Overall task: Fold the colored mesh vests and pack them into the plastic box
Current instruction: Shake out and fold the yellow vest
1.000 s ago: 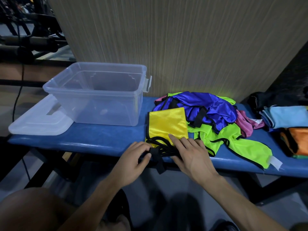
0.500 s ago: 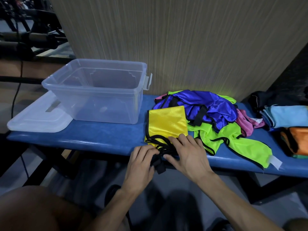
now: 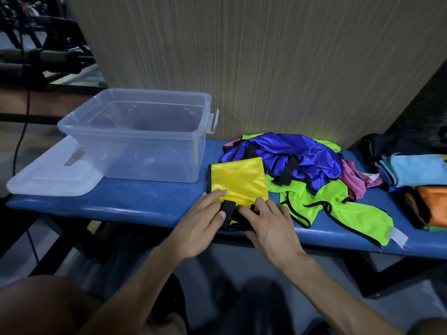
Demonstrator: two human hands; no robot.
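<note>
Head view: yellow vest (image 3: 238, 181) is lying at the bench's (image 3: 135, 204) front edge, partly folded into a rough square; its black straps (image 3: 228, 209) are bunching at the near edge, right under both hands; left hand (image 3: 205, 221) is resting on the near-left corner, thumb and fingers pinching a black strap; right hand (image 3: 268, 221) is pressing on the near-right part, fingers curled over the strap bundle, though whether it is truly gripping I cannot tell for certain; plastic box (image 3: 142, 139) is sitting open toward the bench's back-left, up and left of the grip, so the left hand is the nearer one; lid (image 3: 48, 175) is lying beside it at the left end; unfolded vests (image 3: 302, 175) are heaped just right of the yellow one.
</note>
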